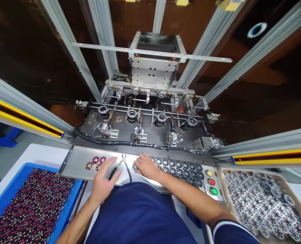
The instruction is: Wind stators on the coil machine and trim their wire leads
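My left hand point(105, 181) is spread over the metal tray point(75, 161), fingers stretched and thumb apart. Beside its fingertips lie several small round parts with dark red and copper windings point(96, 160). Between my two hands rests a pair of cutting pliers point(123, 162), jaws pointing away from me, its left handle close to my left thumb. My right hand point(147, 166) is curled over a silver round part point(135, 166) at the left end of many similar silver spoked parts point(176, 167); the fingers partly hide it.
Behind the tray stands a machine bed with several round fixtures point(161, 118). A button box point(213, 183) is at the tray's right end. A blue bin point(74, 189) of wound parts is on the left, a box of silver parts point(264, 203) on the right. Yellow-edged bars point(25, 117) flank the opening.
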Demonstrator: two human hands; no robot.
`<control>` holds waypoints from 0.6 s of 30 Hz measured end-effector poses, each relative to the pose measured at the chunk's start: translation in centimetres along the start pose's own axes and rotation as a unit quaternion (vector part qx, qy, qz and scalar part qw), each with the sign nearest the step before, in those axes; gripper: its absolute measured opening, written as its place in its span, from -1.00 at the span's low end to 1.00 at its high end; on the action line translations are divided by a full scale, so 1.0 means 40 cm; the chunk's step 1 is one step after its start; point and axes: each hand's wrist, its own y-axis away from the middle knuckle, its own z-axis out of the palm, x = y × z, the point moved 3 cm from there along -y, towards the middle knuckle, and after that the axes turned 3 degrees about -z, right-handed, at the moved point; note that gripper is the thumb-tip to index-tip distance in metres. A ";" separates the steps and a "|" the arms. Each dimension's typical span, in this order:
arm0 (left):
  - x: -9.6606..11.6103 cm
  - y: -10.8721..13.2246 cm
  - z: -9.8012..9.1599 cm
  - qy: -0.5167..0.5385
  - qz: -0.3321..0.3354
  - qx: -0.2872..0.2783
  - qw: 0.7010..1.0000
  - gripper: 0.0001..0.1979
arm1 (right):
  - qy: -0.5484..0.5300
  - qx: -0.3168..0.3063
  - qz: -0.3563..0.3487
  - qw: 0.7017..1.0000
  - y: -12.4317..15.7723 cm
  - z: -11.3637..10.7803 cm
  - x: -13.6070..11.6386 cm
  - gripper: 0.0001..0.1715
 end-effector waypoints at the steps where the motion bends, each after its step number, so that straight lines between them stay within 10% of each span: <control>1: -0.001 -0.001 0.001 0.017 -0.032 -0.017 0.999 -0.61 | -0.008 0.008 -0.009 1.000 -0.003 -0.003 -0.001 -0.73; 7: 0.055 -0.007 0.014 0.133 -0.112 -0.121 0.977 -0.53 | -0.082 0.166 -0.048 0.982 -0.036 -0.147 -0.092 -0.54; 10: 0.122 0.000 0.021 0.299 -0.142 -0.159 0.930 -0.43 | -0.190 0.315 -0.131 0.921 -0.049 -0.254 -0.159 -0.33; 13: 0.174 0.010 0.019 0.458 -0.171 -0.140 0.861 -0.46 | -0.244 0.379 -0.167 0.877 -0.055 -0.313 -0.190 -0.23; 18: 0.181 0.019 0.015 0.491 -0.178 -0.065 0.850 -0.65 | -0.224 0.429 -0.105 0.868 -0.048 -0.338 -0.189 -0.39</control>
